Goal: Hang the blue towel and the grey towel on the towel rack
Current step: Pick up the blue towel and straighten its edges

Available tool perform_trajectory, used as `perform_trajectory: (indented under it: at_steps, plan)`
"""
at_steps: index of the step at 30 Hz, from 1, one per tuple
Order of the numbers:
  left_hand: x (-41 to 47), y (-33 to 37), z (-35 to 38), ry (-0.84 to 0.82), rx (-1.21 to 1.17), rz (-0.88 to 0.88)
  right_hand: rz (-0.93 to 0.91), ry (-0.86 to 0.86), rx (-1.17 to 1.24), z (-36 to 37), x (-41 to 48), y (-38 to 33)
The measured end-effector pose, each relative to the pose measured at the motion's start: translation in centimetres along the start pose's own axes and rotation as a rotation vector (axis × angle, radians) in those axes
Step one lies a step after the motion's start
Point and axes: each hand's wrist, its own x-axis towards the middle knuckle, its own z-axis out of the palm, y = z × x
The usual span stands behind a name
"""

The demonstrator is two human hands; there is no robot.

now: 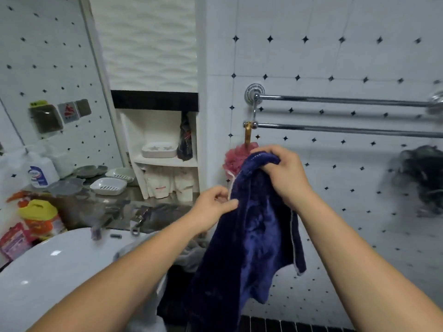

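Note:
A dark blue towel hangs between both hands, in front of the tiled wall. My right hand grips its bunched top edge, and my left hand pinches its left edge lower down. The chrome towel rack has two bars on the wall above and to the right of my hands; both bars are bare. A grey cloth, possibly the grey towel, shows behind my left forearm by the sink, mostly hidden.
A pink bath sponge hangs from a hook on the rack's left end, just behind the towel. A dark blurred bundle hangs at the right. The white sink and a cluttered counter with soap dishes lie left.

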Motion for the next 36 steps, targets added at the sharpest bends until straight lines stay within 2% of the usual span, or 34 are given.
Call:
perform_trajectory:
  at_steps: [4,6,10,16,18,21,22,24,26,28,30,34,36]
  plan:
    - [-0.8,-3.4,3.5,-0.020,-0.048,-0.171,0.041,-0.051,0.104,-4.6,-1.0,0.0]
    - [-0.9,-2.6,5.1,-0.118,-0.114,-0.140,0.064,-0.050,0.109,-7.1,-1.4,0.2]
    - [-1.8,1.0,9.8,-0.416,-0.255,-0.029,0.077,0.001,-0.002,-10.0,-2.3,0.7]
    - [-2.3,0.1,15.2,-0.566,-0.093,0.026,0.155,0.174,-0.197,-14.0,-3.2,2.8]
    - [-2.8,-1.7,17.0,-0.480,0.057,0.031,0.193,0.232,-0.213,-15.4,-3.2,3.1]
    - [-3.0,-4.9,19.2,-0.235,0.256,-0.039,0.233,0.278,-0.224,-16.9,-3.3,3.0]
    - [-2.8,-5.5,19.3,-0.171,0.217,-0.098,0.235,0.292,-0.237,-17.5,-3.3,2.9]
    - [-1.6,-5.9,18.4,-0.054,-0.019,-0.250,0.229,0.312,-0.298,-19.2,-3.3,2.8]
    - [-0.2,-4.7,16.4,0.046,-0.220,-0.329,0.239,0.308,-0.434,-21.1,-3.5,3.0]
    - [0.7,-2.2,14.8,0.064,-0.321,-0.329,0.280,0.245,-0.602,-22.4,-3.9,3.7]
    - [1.4,0.9,14.2,0.010,-0.402,-0.321,0.308,0.109,-0.655,-22.6,-4.6,4.4]
    - [2.2,6.4,15.5,-0.155,-0.541,-0.385,0.292,-0.220,-0.399,-20.9,-6.6,4.6]
    - [2.1,8.1,16.8,-0.238,-0.540,-0.336,0.272,-0.303,-0.257,-19.0,-6.6,4.2]
